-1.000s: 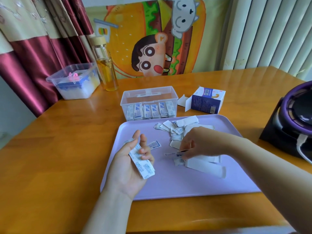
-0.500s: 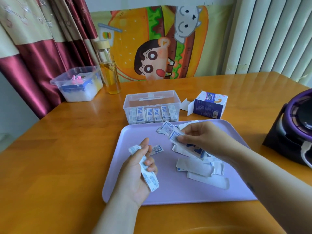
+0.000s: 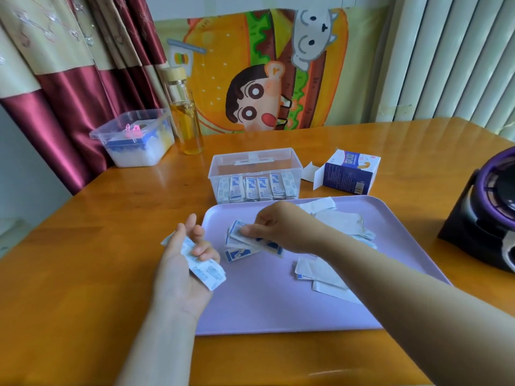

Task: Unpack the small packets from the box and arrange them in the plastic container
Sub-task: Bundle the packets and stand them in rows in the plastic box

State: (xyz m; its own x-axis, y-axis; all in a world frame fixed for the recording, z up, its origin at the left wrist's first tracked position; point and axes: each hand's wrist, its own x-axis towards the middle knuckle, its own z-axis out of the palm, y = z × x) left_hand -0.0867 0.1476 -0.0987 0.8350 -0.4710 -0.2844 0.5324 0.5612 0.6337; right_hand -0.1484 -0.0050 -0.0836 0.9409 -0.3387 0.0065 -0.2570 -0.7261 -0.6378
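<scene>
The right hand is pinching a few small packets over the purple tray while the left hand is cupping another packet (likely light, thin, floppy and slippery, best gripped flat across the middle), short of the plastic container.
</scene>
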